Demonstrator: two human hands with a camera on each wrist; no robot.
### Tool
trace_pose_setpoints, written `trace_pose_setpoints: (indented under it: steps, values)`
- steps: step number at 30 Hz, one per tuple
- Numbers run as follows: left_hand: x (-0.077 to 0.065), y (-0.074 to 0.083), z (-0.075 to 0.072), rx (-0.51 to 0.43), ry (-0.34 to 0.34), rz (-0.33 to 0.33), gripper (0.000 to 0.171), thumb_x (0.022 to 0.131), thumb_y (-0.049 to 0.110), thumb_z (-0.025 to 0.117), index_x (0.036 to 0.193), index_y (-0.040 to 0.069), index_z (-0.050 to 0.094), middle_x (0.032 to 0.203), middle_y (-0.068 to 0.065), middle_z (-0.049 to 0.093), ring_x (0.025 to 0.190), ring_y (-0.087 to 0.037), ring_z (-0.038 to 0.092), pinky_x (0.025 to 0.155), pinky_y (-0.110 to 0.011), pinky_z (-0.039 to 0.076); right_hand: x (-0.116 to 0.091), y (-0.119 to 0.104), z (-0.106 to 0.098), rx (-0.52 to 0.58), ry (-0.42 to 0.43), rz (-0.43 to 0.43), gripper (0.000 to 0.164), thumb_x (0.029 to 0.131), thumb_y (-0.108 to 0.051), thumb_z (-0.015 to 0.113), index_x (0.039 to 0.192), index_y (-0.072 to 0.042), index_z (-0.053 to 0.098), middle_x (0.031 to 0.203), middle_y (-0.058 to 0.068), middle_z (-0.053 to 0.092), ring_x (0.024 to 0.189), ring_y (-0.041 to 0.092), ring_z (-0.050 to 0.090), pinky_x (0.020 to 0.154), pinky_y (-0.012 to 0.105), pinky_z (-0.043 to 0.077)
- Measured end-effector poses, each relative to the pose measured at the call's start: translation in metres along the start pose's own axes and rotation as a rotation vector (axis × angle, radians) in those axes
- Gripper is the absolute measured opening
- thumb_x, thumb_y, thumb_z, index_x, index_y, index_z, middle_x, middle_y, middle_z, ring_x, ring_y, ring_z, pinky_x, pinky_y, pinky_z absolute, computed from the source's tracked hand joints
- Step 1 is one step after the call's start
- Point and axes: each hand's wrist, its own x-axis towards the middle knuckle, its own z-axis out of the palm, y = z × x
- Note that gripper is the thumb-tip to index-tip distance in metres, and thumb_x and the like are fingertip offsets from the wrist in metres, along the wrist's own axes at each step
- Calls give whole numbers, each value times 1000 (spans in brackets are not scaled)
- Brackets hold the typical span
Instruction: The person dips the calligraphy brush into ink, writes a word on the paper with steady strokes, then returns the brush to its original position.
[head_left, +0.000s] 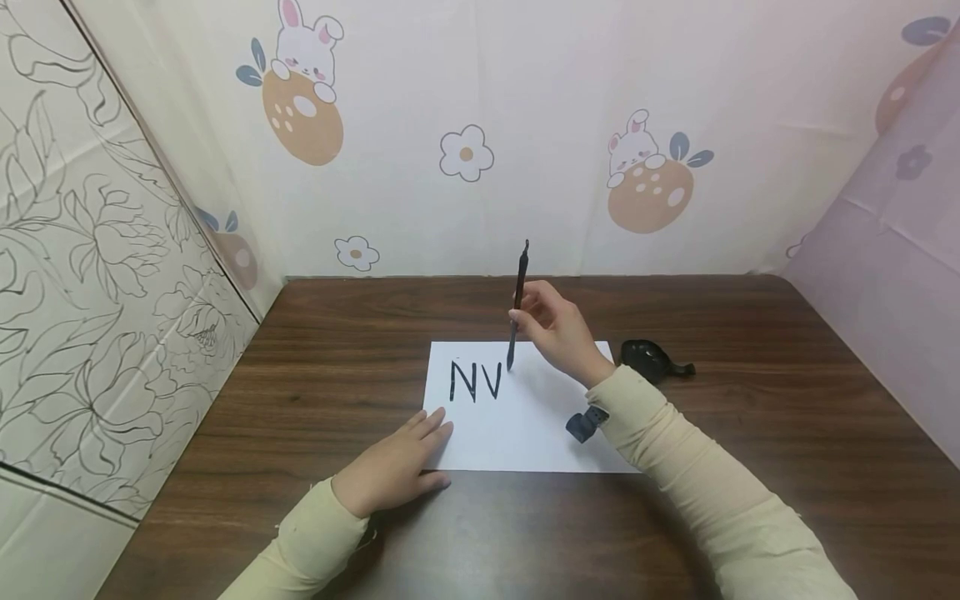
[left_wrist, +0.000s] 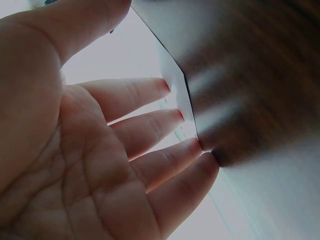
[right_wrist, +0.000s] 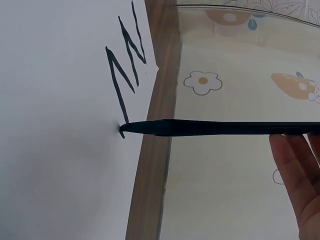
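My right hand [head_left: 558,329] pinches a dark, slim writing brush [head_left: 521,287] by its handle, holding it nearly upright. Its tip meets a white sheet of paper [head_left: 525,442] just right of black strokes [head_left: 476,382] that read like "NV". In the right wrist view the brush tip [right_wrist: 125,129] sits at the end of the last stroke, and fingertips [right_wrist: 295,175] show at the handle. My left hand [head_left: 397,462] lies with fingers spread at the paper's lower left edge. From the left wrist, the left fingers [left_wrist: 150,130] look straight and hold nothing.
A black dish with a short spout or handle [head_left: 645,358] stands right of the paper, close to my right forearm. Wood-grain table [head_left: 337,358] surrounds the sheet. A patterned cloth [head_left: 540,208] hangs behind the table, with patterned panels at both sides.
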Motion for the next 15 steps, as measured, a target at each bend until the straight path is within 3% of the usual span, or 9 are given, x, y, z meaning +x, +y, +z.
trace_pose_setpoints:
  steps: [15]
  values:
    - [0,0,0,2,-2,-8,67,91,33,69,146,3,45,157,-15,35,145,-41,31,116,-53,32,-5,-2,-1,12,-24,13,26,95,-12,64,119,-12,54,94,8,65,80,32,68,68,32,56]
